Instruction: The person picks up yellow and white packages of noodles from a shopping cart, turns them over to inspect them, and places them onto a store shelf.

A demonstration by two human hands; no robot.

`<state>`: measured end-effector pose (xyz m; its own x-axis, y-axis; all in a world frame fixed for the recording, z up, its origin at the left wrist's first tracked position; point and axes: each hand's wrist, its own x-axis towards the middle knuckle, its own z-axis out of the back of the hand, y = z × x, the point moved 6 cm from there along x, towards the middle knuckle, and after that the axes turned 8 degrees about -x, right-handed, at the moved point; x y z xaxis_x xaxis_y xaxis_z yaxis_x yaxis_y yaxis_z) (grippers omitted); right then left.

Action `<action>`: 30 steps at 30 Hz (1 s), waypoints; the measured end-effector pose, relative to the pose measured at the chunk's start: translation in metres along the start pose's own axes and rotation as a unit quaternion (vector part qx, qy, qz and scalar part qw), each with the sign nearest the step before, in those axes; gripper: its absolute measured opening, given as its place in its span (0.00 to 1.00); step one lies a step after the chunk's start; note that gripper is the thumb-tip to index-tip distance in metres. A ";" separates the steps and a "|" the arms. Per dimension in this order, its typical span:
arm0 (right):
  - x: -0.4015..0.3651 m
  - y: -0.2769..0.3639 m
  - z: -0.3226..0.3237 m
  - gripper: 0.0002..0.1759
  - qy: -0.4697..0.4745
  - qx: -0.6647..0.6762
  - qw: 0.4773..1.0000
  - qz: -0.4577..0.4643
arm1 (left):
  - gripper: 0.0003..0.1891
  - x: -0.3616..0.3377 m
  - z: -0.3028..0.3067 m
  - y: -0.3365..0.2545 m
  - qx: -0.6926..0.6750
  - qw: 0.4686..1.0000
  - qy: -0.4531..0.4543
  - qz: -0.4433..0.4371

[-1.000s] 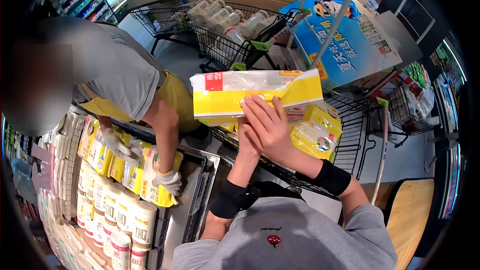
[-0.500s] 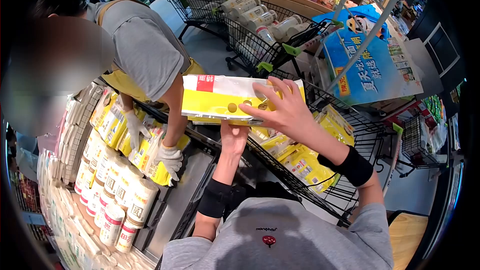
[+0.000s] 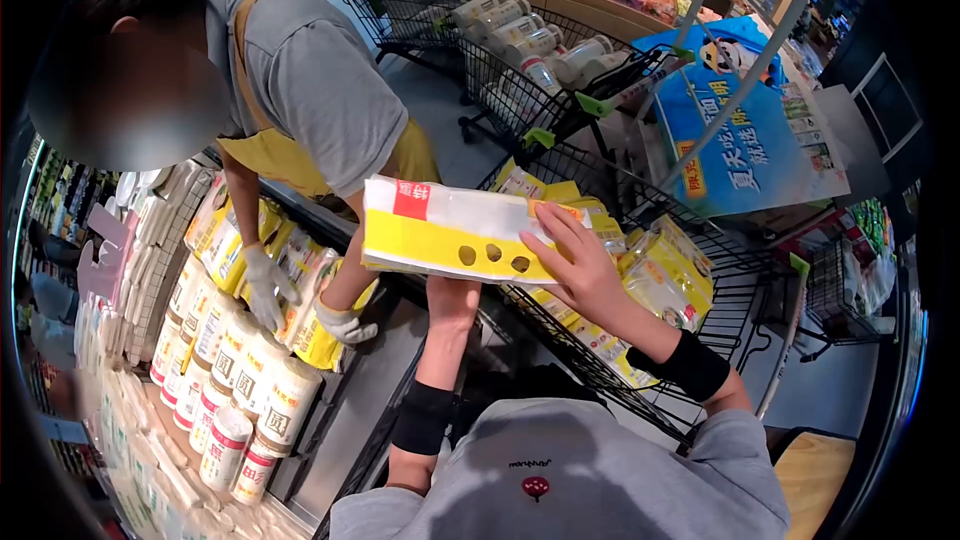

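Observation:
A yellow and white package (image 3: pixel 450 230) with a red label and dark oval marks is held level in front of me. My left hand (image 3: pixel 453 302) supports it from below, its fingers mostly hidden under the package. On its right end lies my right hand (image 3: pixel 568 258), with fingers over the top and side. Below and to the right, a black wire cart (image 3: pixel 735 290) holds similar yellow packages (image 3: pixel 665 275). At the left, a co-worker's gloved hands (image 3: pixel 268 288) rest near yellow packages (image 3: pixel 305 315) on the shelf.
The co-worker (image 3: pixel 320 80) leans over the shelf from the upper left. White cylindrical packs (image 3: pixel 290 400) stand at lower left. Another cart (image 3: pixel 480 80) with cylindrical packs is behind, beside a blue sign (image 3: pixel 735 140). A wooden surface (image 3: pixel 815 470) is at lower right.
The held package has moved slightly down, and my right hand has settled from spread fingers onto its right end. The co-worker has shifted right, and one gloved hand has lifted slightly.

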<state>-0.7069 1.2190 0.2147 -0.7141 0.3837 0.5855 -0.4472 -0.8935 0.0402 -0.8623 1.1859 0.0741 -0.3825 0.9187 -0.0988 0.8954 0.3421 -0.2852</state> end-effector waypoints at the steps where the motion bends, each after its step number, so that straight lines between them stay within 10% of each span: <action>1: 0.000 -0.004 0.004 0.30 0.004 0.027 1.000 -0.001 | 0.25 -0.001 0.001 -0.003 -0.004 1.000 0.001 -0.005; 11: 0.012 -0.002 0.030 0.19 -0.151 -0.044 0.983 0.093 | 0.26 -0.005 0.010 -0.004 -0.141 0.989 0.041 0.017; 18: 0.000 -0.015 0.034 0.23 -0.254 -0.138 0.957 -0.030 | 0.33 -0.022 -0.027 -0.009 -0.127 0.991 0.039 0.022; 25: -0.017 -0.004 0.007 0.18 -0.207 -0.047 0.968 0.131 | 0.30 -0.019 -0.010 -0.015 -0.162 0.986 0.030 -0.003; 30: 0.003 -0.011 -0.008 0.28 -0.083 0.267 0.960 -0.026 | 0.31 -0.020 0.011 -0.027 -0.137 0.990 -0.009 -0.030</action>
<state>-0.7082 1.2320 0.2091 -0.5819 0.4288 0.6910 -0.1080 -0.8829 0.4569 -0.8810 1.1558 0.0730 -0.4394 0.8919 -0.1070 0.8979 0.4396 -0.0226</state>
